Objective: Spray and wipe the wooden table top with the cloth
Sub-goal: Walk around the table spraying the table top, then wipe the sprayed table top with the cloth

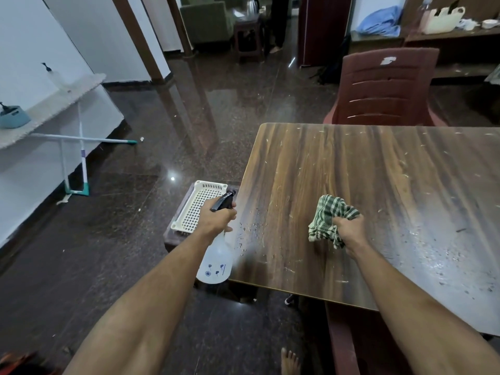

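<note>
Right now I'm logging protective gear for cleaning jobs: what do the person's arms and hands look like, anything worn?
Both arms are bare as far as the frame shows. The left hand and right hand wear no gloves; no watch, bracelet or rings are visible.

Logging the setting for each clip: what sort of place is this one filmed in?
Most likely a home's living or dining room. A wooden table with a plastic chair stands on a polished stone floor, an armchair and a kettle sit at the back, and a mop leans against the wall.

Glossy wood-grain table top (pixel 351 169), checked woven cloth (pixel 331 215), translucent plastic spray bottle (pixel 216 258).
</note>
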